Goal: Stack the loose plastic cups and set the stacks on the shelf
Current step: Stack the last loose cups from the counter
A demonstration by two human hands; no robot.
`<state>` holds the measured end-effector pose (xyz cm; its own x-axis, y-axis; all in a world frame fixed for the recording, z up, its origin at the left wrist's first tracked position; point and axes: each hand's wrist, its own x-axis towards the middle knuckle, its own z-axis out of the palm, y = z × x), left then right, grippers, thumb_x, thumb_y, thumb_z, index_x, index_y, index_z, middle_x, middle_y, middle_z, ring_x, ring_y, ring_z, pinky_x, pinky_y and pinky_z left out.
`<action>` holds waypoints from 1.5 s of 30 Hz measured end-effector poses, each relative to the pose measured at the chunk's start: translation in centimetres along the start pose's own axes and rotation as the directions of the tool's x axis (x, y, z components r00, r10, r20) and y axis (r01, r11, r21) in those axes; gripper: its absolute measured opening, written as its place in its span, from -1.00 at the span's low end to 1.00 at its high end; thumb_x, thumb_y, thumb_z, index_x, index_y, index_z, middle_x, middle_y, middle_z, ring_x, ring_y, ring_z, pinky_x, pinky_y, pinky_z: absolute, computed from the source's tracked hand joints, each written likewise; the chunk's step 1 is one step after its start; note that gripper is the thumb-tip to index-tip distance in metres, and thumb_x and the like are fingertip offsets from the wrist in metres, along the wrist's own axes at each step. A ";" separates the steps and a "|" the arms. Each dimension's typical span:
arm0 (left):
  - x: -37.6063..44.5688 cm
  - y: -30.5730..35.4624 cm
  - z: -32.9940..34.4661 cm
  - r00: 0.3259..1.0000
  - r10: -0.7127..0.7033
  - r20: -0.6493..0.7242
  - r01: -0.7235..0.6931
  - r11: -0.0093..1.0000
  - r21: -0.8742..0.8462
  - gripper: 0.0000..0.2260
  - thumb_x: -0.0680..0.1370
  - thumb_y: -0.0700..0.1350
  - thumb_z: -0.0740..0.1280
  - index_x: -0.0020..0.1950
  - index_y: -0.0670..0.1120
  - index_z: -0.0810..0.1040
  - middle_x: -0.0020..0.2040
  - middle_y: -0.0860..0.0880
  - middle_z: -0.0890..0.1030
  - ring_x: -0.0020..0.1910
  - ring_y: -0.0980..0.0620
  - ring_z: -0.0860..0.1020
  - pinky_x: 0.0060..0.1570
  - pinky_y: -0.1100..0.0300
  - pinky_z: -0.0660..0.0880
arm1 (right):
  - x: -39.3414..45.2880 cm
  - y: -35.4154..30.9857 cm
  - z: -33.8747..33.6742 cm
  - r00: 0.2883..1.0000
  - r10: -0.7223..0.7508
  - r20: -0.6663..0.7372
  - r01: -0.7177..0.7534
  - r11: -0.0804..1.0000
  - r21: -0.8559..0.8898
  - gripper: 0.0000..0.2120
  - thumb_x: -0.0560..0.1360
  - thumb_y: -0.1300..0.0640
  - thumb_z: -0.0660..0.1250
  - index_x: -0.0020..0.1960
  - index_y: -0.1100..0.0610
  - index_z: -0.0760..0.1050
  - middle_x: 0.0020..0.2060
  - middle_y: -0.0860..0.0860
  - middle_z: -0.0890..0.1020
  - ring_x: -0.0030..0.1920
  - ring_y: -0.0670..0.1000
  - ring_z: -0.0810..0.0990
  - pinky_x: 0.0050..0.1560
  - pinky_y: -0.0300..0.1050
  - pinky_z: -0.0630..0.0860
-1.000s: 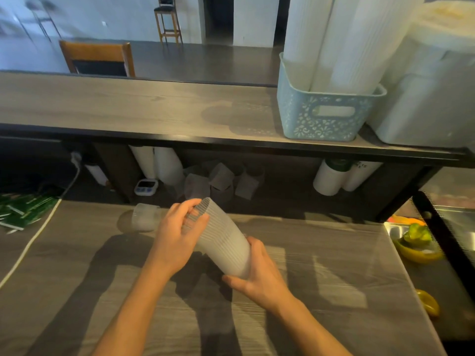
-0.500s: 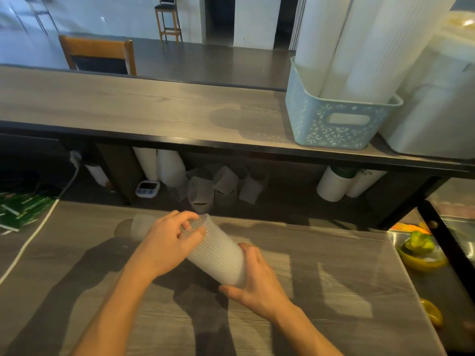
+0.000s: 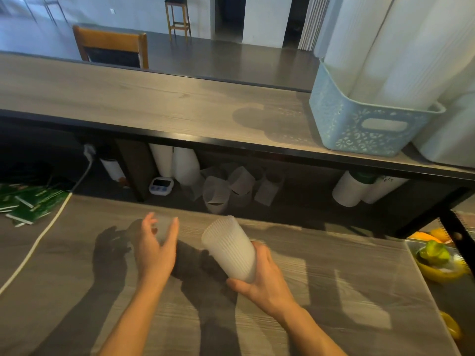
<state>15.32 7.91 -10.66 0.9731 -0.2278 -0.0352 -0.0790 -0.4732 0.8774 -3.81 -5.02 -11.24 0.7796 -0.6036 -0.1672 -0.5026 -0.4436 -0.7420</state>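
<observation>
Now, right hand (image 3: 267, 281) gripping one cup stack (image 3: 228, 247), left hand (image 3: 154, 250) spread open at one loose cup (image 3: 163, 227).

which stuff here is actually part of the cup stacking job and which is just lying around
Part of the job:
- stack of ribbed cups, gripped by the right hand
- loose cup on the counter, left hand open around it
- shelf
- blue basket of tall cup stacks

Lying about:
- white timer
- green packets
- white cable
- yellow bowl
</observation>
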 end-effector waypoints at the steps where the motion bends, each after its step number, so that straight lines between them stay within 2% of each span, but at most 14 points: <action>1: 0.9 -0.9 -0.4 0.996 -0.083 -0.043 0.084 0.996 0.029 -0.41 0.55 0.21 0.29 0.48 -0.06 0.30 0.38 -0.10 0.44 0.29 -0.12 0.46 0.25 -0.10 0.40 | 0.1 0.0 0.1 1.000 0.010 0.003 -0.010 1.000 0.000 -0.19 0.27 -0.24 0.49 0.36 -0.13 0.13 0.19 -0.18 0.31 0.19 -0.11 0.39 0.20 -0.04 0.46; 5: 3.4 -3.6 -1.0 0.953 -0.295 0.066 0.272 0.932 0.241 -0.20 0.51 0.38 0.17 0.54 -0.15 0.21 0.50 -0.24 0.29 0.48 -0.23 0.24 0.39 -0.19 0.25 | 0.3 -0.1 0.6 0.999 0.041 0.002 -0.041 0.999 0.024 -0.20 0.25 -0.25 0.48 0.33 -0.14 0.14 0.19 -0.17 0.34 0.18 -0.10 0.40 0.19 -0.02 0.48; 8: 5.1 -3.8 -0.6 0.913 -0.394 0.108 0.350 0.891 0.290 -0.08 0.43 0.52 0.05 0.50 -0.17 0.28 0.43 -0.25 0.39 0.38 -0.27 0.37 0.34 -0.16 0.34 | 0.2 0.0 1.0 0.998 0.069 0.009 -0.070 0.997 0.029 -0.20 0.24 -0.26 0.48 0.33 -0.14 0.15 0.19 -0.16 0.36 0.17 -0.10 0.42 0.18 -0.02 0.48; 10: 7.2 -4.2 0.0 0.872 -0.478 0.101 0.429 0.847 0.314 0.10 0.22 0.67 -0.02 0.45 -0.13 0.37 0.35 -0.22 0.46 0.23 -0.27 0.50 0.24 -0.16 0.45 | 0.1 0.0 1.3 0.997 0.080 0.008 -0.080 0.996 0.041 -0.19 0.23 -0.26 0.48 0.34 -0.12 0.16 0.19 -0.15 0.38 0.17 -0.09 0.42 0.19 -0.01 0.48; 13: 9.6 -5.0 1.1 0.841 -0.520 0.150 0.452 0.827 0.334 0.15 0.09 0.67 0.07 0.41 -0.12 0.43 0.29 -0.22 0.51 0.16 -0.25 0.55 0.19 -0.14 0.51 | -0.2 0.0 1.5 0.996 0.086 0.015 -0.086 0.995 0.052 -0.21 0.25 -0.24 0.50 0.33 -0.10 0.17 0.19 -0.14 0.39 0.17 -0.10 0.42 0.19 -0.03 0.48; 16: 8.5 -2.4 1.4 0.870 -0.448 0.207 0.400 0.886 0.235 -0.12 0.38 0.37 0.37 0.51 -0.16 0.30 0.45 -0.24 0.38 0.37 -0.27 0.40 0.35 -0.09 0.38 | -0.6 0.0 1.5 0.995 0.094 0.023 -0.095 0.994 0.061 -0.20 0.27 -0.23 0.50 0.35 -0.10 0.16 0.20 -0.14 0.38 0.18 -0.10 0.42 0.20 -0.03 0.48; 18: 7.5 -1.5 1.4 0.882 -0.395 0.255 0.369 0.918 0.146 -0.22 0.45 0.18 0.45 0.52 -0.17 0.27 0.47 -0.22 0.35 0.40 -0.23 0.37 0.35 -0.04 0.35 | -0.8 0.1 1.4 0.995 0.099 0.028 -0.101 0.993 0.061 -0.21 0.27 -0.23 0.49 0.35 -0.10 0.16 0.20 -0.15 0.38 0.18 -0.09 0.42 0.20 -0.02 0.48; 22: 4.7 0.0 0.2 0.889 -0.284 0.359 0.347 0.930 -0.124 -0.51 0.49 0.09 0.44 0.35 -0.07 0.47 0.24 -0.10 0.57 0.15 -0.05 0.53 0.15 0.04 0.45 | -1.2 0.5 0.6 0.995 0.094 0.026 -0.095 0.994 0.055 -0.18 0.23 -0.26 0.46 0.36 -0.11 0.15 0.20 -0.17 0.36 0.19 -0.08 0.42 0.20 -0.01 0.47; 28: -0.4 4.8 -2.0 0.889 0.010 0.459 0.131 0.953 -0.275 -0.69 0.53 0.01 0.41 0.26 0.10 0.51 0.16 0.08 0.59 0.12 0.13 0.55 0.10 0.21 0.44 | -1.9 0.9 -0.6 0.999 0.032 0.038 -0.032 0.999 -0.007 -0.24 0.27 -0.25 0.46 0.32 -0.16 0.14 0.19 -0.17 0.34 0.16 -0.09 0.42 0.17 -0.02 0.46; 32: -2.1 6.7 -1.7 0.797 0.142 0.587 -0.035 0.981 -0.191 -0.43 0.37 0.22 0.45 0.35 0.15 0.45 0.17 0.13 0.59 0.15 0.19 0.55 0.12 0.22 0.44 | -2.3 0.2 -1.3 0.999 -0.029 0.029 0.029 1.000 -0.002 -0.17 0.26 -0.24 0.44 0.40 -0.16 0.10 0.22 -0.17 0.33 0.18 -0.08 0.43 0.17 -0.01 0.48; 35: -2.5 6.9 -1.2 0.786 0.163 0.597 -0.102 0.986 -0.134 -0.29 0.29 0.34 0.42 0.40 0.19 0.39 0.20 0.16 0.53 0.18 0.19 0.51 0.16 0.17 0.44 | -2.4 -0.1 -1.7 0.998 -0.054 0.017 0.054 0.999 -0.002 -0.15 0.27 -0.23 0.44 0.43 -0.16 0.07 0.23 -0.16 0.31 0.18 -0.09 0.42 0.15 -0.07 0.49; 41: -3.2 7.0 -0.4 0.775 0.217 0.594 -0.236 0.971 -0.046 -0.44 0.48 0.13 0.44 0.43 0.17 0.33 0.21 0.11 0.49 0.15 0.17 0.50 0.01 0.24 0.43 | -3.2 0.2 -2.5 0.998 -0.067 -0.018 0.066 0.997 -0.031 -0.16 0.28 -0.22 0.44 0.42 -0.15 0.07 0.20 -0.17 0.31 0.16 -0.12 0.41 0.10 -0.12 0.49; 43: -3.5 7.1 -0.4 0.764 0.199 0.614 -0.244 0.970 -0.011 -0.44 0.47 0.15 0.43 0.42 0.18 0.33 0.22 0.10 0.48 0.13 0.17 0.49 -0.09 0.30 0.46 | -3.4 0.4 -2.5 0.998 -0.062 -0.015 0.061 0.997 -0.041 -0.15 0.28 -0.23 0.44 0.43 -0.15 0.06 0.21 -0.15 0.31 0.17 -0.10 0.41 0.13 -0.06 0.49; 45: -4.0 7.4 -0.2 0.740 0.186 0.646 -0.244 0.970 0.000 -0.37 0.41 0.30 0.39 0.43 0.19 0.33 0.23 0.13 0.44 0.16 0.17 0.46 -0.03 0.25 0.51 | -3.5 0.4 -2.3 0.998 -0.058 -0.029 0.057 0.998 -0.036 -0.13 0.28 -0.23 0.43 0.44 -0.14 0.06 0.22 -0.14 0.31 0.17 -0.08 0.40 0.13 -0.03 0.49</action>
<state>10.87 5.53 -3.96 0.5656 -0.8066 -0.1716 -0.3140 -0.4031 0.8596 -7.56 -4.64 -9.42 0.7964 -0.5956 -0.1051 -0.4705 -0.5009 -0.7264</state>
